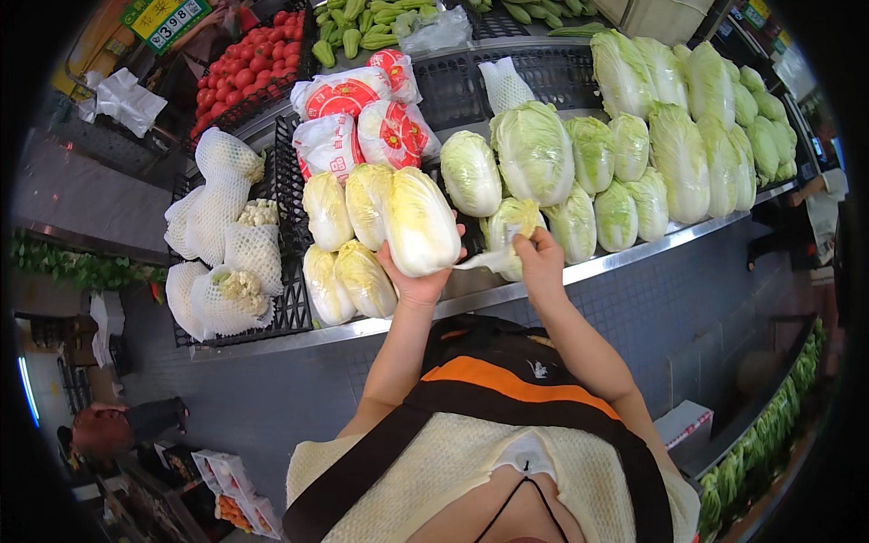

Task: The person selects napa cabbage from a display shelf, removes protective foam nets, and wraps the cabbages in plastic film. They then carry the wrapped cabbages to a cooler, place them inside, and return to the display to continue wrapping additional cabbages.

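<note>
My left hand [419, 279] cups the lower end of a yellow-white napa cabbage [422, 224], its leafy top pointing away from me. My right hand [541, 261] pinches a limp strip of cabbage leaf [490, 259], yellow at its top and white lower down. The strip's narrow end reaches close to the held cabbage's base; whether they still join I cannot tell. Several yellow napa cabbages [328, 210] in clear film lie left of my left hand. Beyond my right hand lie greener wrapped cabbages [572, 220], one partly hidden by the leaf.
Cauliflowers in white foam netting [224, 197] fill a black crate [290, 183] at left. Red-and-white bags [339, 95] sit behind the yellow cabbages. The stand's metal edge [597, 268] runs before me. Tomatoes [254, 61] and chayotes [366, 24] are farther back. A person [112, 427] is at lower left.
</note>
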Motion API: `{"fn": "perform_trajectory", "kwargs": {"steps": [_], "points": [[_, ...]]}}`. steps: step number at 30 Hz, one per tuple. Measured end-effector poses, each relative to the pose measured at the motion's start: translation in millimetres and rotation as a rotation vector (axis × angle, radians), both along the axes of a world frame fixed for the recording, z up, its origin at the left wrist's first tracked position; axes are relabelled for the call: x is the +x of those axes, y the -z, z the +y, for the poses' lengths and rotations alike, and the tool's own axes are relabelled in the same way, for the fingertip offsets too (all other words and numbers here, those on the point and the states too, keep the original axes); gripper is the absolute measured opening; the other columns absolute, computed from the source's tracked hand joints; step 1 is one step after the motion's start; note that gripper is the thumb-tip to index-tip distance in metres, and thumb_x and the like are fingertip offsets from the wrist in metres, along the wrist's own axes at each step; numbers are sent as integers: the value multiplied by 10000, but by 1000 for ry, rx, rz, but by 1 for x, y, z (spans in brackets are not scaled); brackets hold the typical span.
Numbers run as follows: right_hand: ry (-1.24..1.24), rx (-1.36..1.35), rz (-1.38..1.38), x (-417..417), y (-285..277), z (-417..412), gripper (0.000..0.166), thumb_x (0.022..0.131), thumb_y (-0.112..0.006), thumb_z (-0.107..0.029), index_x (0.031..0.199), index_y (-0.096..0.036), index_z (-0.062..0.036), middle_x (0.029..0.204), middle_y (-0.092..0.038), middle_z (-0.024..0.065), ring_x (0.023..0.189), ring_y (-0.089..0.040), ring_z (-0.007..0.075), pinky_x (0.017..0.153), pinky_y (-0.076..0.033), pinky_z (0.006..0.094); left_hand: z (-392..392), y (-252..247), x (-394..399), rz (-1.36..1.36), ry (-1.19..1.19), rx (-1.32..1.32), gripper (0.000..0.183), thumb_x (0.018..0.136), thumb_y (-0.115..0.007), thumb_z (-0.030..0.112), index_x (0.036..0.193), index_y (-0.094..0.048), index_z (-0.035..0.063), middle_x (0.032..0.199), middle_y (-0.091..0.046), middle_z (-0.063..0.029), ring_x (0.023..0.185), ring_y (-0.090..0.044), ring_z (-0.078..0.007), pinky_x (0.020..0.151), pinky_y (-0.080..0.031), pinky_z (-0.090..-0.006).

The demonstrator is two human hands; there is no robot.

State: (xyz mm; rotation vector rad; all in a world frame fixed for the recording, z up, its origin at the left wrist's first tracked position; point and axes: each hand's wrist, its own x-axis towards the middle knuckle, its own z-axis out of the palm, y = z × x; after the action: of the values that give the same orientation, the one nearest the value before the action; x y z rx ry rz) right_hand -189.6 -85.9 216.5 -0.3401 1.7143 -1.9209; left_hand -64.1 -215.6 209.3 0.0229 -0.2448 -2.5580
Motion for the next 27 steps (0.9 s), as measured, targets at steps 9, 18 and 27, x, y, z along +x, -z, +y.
{"fn": "perform_trajectory", "kwargs": {"steps": [9,18,27], "points": [[-304,309,812,-4,-4,-9,377,655,-749,-251,884,-602,10,782,-532,133,722,-540,271,636,-434,332,-8,2,10,-4,5,-62,888,642,-615,538,1351,-265,134,1280,-394,-166,1120,-416,-454,787,-439,-600],[-284,160,1301,20,-64,-9,450,574,-758,-207,979,-605,-84,915,-470,98,949,-471,276,867,-351,418,-4,6,12,-209,-126,11,742,700,-590,460,1305,-353,102,1260,-449,-140,1151,-433,-348,940,-381,-491],[-366,108,1459,24,-35,-28,364,633,-699,-249,922,-573,-68,980,-475,98,958,-464,272,900,-308,476,8,-10,5,-485,-93,47,554,808,-497,411,1254,-420,92,1217,-502,-101,1115,-482,-278,940,-382,-447]]}}
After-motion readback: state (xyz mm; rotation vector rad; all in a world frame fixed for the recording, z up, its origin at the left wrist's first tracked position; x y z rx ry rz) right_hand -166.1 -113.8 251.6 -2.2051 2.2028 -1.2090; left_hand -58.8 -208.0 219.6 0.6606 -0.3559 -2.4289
